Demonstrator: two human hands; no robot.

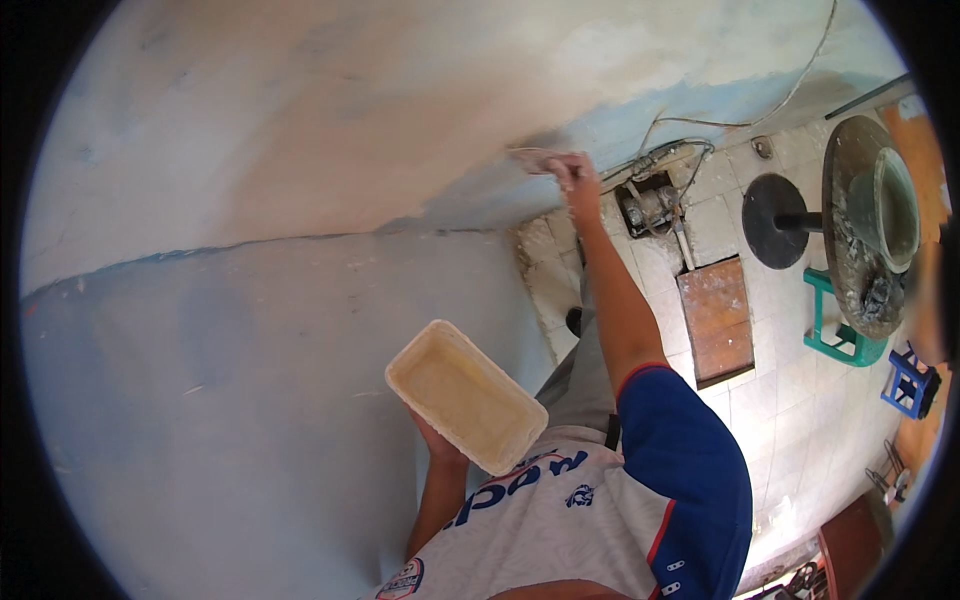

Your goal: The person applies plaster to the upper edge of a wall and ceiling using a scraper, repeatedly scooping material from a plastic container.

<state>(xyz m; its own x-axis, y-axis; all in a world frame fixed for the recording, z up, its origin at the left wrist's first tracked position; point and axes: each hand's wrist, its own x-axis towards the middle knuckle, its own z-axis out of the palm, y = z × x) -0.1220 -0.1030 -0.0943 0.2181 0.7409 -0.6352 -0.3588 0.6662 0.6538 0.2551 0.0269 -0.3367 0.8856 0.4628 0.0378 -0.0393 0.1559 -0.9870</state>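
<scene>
Wall (330, 120) smoothing appears in hand. The right grip (575, 174) pinches a flat spreader (537, 160) at the wall, exact contact unclear; the left grip (440, 442) clasps a tub (465, 398), apart from the wall. Next move seemingly calls for even, flat pressure.

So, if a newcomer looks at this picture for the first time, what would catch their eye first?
Probably the pale rectangular tray in the left hand, just below the picture's middle. Next might come the right hand, above the middle, holding a thin flat tool at the patchy wall. Toward the right edge, a round pedestal table bearing a large basin also stands out.
</scene>
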